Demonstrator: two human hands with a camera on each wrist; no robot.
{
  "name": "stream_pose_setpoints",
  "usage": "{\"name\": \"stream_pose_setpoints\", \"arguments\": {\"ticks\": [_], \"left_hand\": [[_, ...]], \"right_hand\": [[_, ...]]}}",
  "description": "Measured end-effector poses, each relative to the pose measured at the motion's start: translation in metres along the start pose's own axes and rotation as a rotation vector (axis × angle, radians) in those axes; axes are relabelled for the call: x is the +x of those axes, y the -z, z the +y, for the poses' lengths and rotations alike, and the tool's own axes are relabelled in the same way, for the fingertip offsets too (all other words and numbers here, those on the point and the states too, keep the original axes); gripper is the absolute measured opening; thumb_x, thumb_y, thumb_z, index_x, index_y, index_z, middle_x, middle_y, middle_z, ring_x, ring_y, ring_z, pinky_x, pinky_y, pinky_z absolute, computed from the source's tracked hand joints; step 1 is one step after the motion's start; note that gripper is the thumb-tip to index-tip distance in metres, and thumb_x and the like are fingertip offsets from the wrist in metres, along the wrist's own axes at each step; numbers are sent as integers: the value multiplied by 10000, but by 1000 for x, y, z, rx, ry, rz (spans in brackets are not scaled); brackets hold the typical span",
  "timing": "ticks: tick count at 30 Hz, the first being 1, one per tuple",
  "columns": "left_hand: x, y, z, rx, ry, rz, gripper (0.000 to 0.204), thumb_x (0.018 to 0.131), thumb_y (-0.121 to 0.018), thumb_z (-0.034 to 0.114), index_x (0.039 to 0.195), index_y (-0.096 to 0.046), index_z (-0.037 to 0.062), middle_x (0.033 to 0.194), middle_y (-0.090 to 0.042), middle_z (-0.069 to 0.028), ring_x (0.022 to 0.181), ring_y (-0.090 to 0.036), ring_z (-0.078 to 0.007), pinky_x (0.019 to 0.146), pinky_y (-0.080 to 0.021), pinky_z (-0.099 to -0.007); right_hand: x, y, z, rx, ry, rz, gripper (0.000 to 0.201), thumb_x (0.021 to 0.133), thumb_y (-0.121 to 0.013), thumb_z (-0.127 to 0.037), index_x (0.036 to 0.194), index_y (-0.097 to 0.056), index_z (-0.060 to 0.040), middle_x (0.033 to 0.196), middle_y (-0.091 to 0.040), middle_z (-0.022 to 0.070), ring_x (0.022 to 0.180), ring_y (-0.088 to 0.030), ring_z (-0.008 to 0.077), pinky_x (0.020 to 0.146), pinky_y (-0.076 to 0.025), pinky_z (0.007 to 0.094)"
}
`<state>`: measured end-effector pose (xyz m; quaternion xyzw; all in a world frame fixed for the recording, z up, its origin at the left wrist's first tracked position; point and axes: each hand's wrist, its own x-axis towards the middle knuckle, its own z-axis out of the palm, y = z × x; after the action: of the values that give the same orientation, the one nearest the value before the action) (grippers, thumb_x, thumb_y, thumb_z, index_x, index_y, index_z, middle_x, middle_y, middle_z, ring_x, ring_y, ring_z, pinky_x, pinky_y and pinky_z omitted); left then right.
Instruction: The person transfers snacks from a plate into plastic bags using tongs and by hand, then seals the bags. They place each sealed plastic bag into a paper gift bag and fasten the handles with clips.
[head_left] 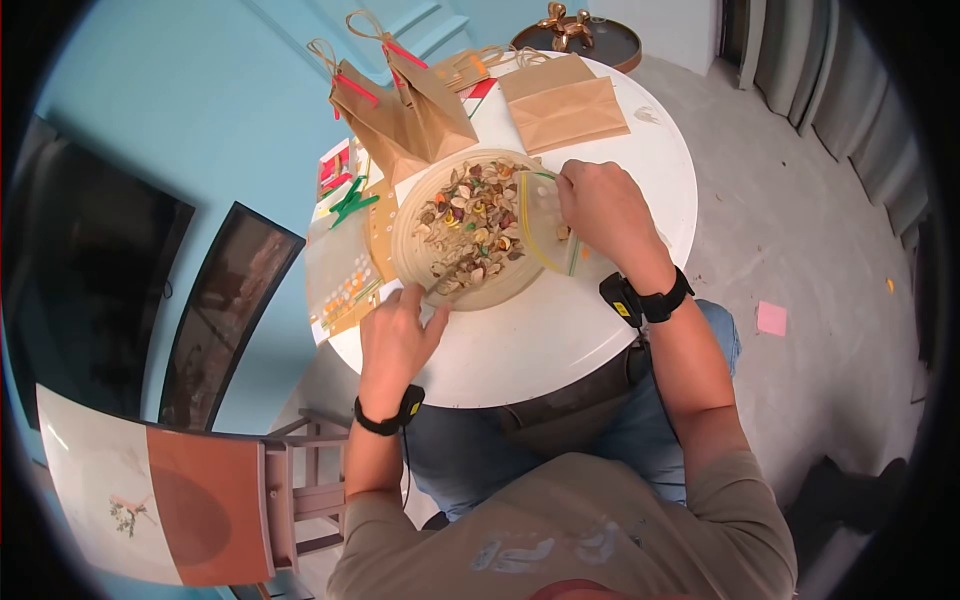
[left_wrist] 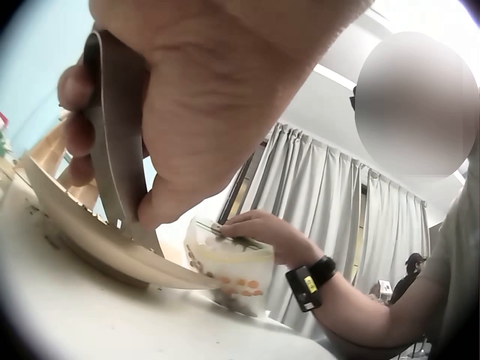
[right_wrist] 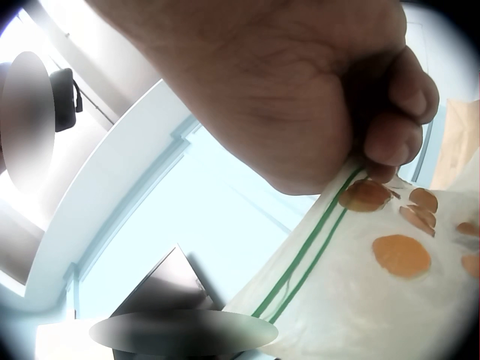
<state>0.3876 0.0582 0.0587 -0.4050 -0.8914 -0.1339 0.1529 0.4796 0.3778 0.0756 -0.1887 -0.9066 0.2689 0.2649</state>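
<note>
A round, shallow basket [head_left: 407, 255] on the table holds potpourri [head_left: 478, 215], a mix of dried petals and coloured pieces. My left hand [head_left: 398, 335] is at its near left rim, gripping metal tongs [left_wrist: 124, 142] between thumb and fingers. The tongs' tips reach down inside the basket, hidden in the left wrist view by its rim. On the other side, my right hand [head_left: 612, 215] pinches the top edge of a clear zip bag [head_left: 543, 222]. Orange dots and a green zip line mark this bag. Its mouth faces the basket and overlaps the right rim in the head view.
Brown paper bags [head_left: 430, 115] with pink-red strips stand behind the basket. Another paper bag [head_left: 565, 105] lies flat at the back right. Green clips [head_left: 352, 203] and a second dotted zip bag [head_left: 343, 283] lie at the left of the white round table [head_left: 520, 350].
</note>
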Motion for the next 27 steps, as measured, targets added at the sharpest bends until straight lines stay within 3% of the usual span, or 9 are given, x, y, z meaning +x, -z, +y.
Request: {"name": "stream_pose_setpoints", "arguments": {"ticks": [7, 10, 12, 17, 22, 25, 27], "left_hand": [[39, -22, -23, 129, 41, 67, 381, 904, -910, 334, 986, -726, 10, 801, -753, -179, 706, -742, -405, 651, -573, -492], [35, -12, -26, 59, 59, 53, 376, 938, -876, 321, 961, -717, -19, 833, -751, -236, 741, -754, -438, 662, -583, -510], [30, -1, -25, -52, 234, -11, 411, 946, -878, 352, 988, -752, -37, 764, -736, -250, 716, -751, -440, 674, -582, -501], [29, -10, -51, -121, 301, -80, 440, 964, -857, 387, 987, -801, -49, 727, -729, -263, 714, -754, -440, 700, -586, -481], [55, -8, -44, -255, 336, -222, 459, 974, -832, 396, 953, -811, -62, 757, -744, -268, 726, -758, -432, 715, -590, -471], [65, -10, -35, -220, 305, -226, 455, 967, -834, 400, 966, -815, -54, 759, -745, -261, 742, -764, -422, 720, -590, -471], [68, -19, -33, -231, 267, -230, 455, 966, -840, 408, 940, -796, -43, 718, -724, -188, 667, -714, -291, 655, -543, -410]], "right_hand": [[3, -2, 0, -21, 4, 0, 267, 1024, -644, -148, 898, -785, 41, 821, -743, 304, 771, -751, 483, 806, -609, 545], [3, -7, 2, -19, 19, 5, 265, 1025, -644, -142, 894, -783, 42, 817, -741, 304, 766, -750, 481, 794, -608, 542], [2, -8, 0, -12, 22, -3, 263, 1025, -645, -140, 895, -783, 42, 818, -741, 303, 767, -750, 480, 791, -608, 542], [1, -6, -2, -18, 24, -3, 257, 1026, -650, -140, 901, -784, 40, 820, -743, 303, 772, -754, 474, 790, -608, 543], [1, -5, -4, -29, 10, -16, 243, 1020, -664, -143, 915, -790, 35, 834, -749, 300, 796, -765, 467, 800, -611, 546], [3, -7, -4, -42, -3, -38, 235, 1016, -659, -135, 927, -798, 33, 841, -753, 301, 803, -766, 470, 804, -611, 548], [3, -8, -5, -32, 9, -31, 235, 1015, -654, -129, 932, -802, 34, 843, -753, 302, 803, -766, 472, 805, -612, 548]]}}
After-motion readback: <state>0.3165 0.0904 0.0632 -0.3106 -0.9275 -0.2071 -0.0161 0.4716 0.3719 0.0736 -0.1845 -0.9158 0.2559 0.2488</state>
